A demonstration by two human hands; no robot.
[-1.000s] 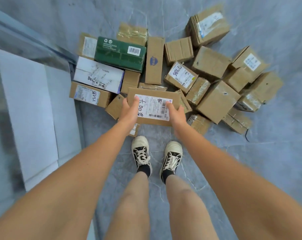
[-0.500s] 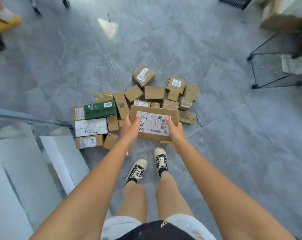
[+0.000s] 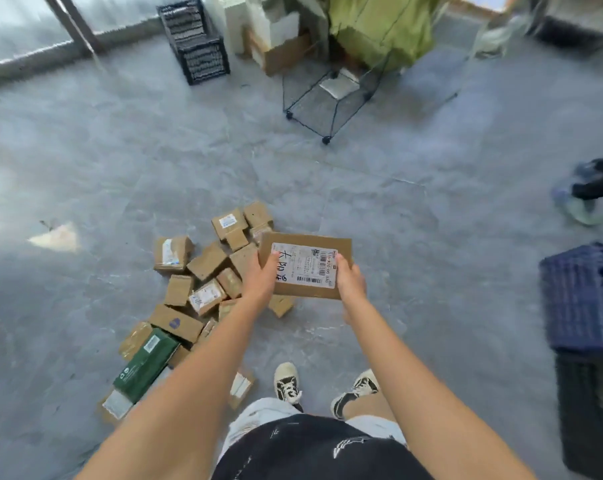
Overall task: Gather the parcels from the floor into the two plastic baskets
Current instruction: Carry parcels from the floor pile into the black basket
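Flat brown parcel (image 3: 307, 268), label up, held in the air over the grey floor (image 3: 397, 220). Left hand (image 3: 262, 277) and right hand (image 3: 350, 280) each grip a short end, thumbs on top. Remaining parcels (image 3: 196, 289) heaped at 9 o'clock. Blue basket (image 3: 584, 299) at 3 o'clock, well apart.

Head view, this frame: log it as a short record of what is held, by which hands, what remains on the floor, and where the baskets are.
held item: flat cardboard parcel, label up
grip: left hand and right hand hold its short ends
on floor: pile of parcels, including a green box
baskets: blue basket at the right edge; black crate far back
task state: held parcel not yet in a basket
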